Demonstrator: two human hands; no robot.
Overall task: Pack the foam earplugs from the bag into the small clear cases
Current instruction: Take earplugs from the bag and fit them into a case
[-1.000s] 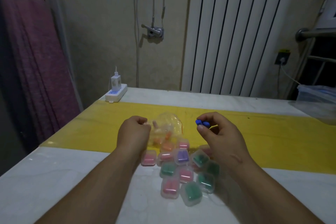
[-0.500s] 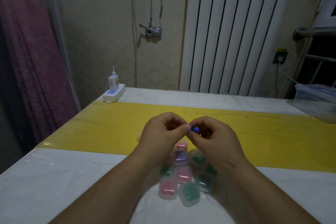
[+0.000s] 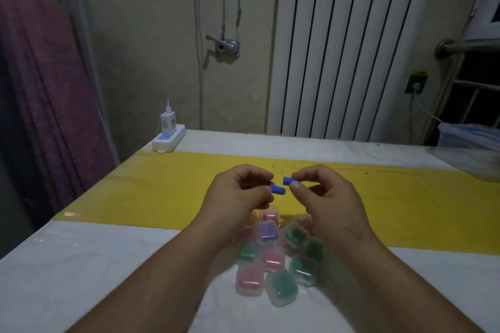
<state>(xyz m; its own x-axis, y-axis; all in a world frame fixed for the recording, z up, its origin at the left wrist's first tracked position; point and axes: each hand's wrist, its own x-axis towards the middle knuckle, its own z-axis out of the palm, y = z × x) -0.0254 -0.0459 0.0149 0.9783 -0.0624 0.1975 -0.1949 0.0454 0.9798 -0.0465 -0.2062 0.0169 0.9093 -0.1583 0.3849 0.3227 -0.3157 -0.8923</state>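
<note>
Above the filled cases (image 3: 276, 259), the left hand (image 3: 238, 194) pinches a blue earplug (image 3: 278, 189), the right hand (image 3: 322, 197) a second blue earplug (image 3: 288, 180); packing them next likely means opening an unfilled one

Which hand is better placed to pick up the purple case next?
Left, likely: the purple case lies just below the left hand; the right hand sits further off. Each pinches a blue earplug.

Left grip (image 3: 240, 193) and right grip (image 3: 323, 194) hover close together, both pinching.

Blue earplugs (image 3: 278, 189); yellow table strip (image 3: 162, 186)
</note>
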